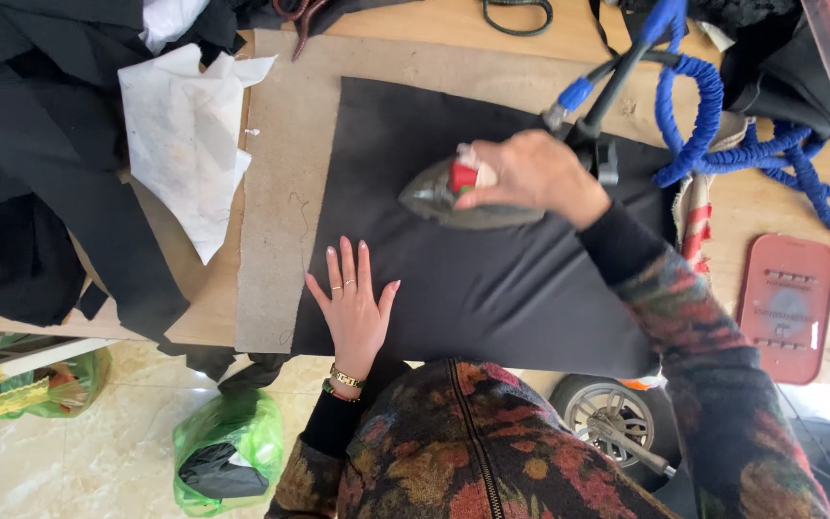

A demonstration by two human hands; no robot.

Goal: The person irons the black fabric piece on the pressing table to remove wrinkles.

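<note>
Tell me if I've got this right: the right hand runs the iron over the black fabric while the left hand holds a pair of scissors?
Not quite. The head view shows the left hand holding nothing; it lies flat, fingers spread, on the black fabric. The right hand does grip the iron on that fabric.

Table: a light wooden worktop (434, 19) fills most of the view, its near edge running along the bottom left.
Floor: pale, glossy marble-look tiles (127, 423) below the table edge.
On the floor: two green plastic bags (232, 432), one holding something dark.
Light: soft, even daylight; gentle reflections on the tiles.
</note>
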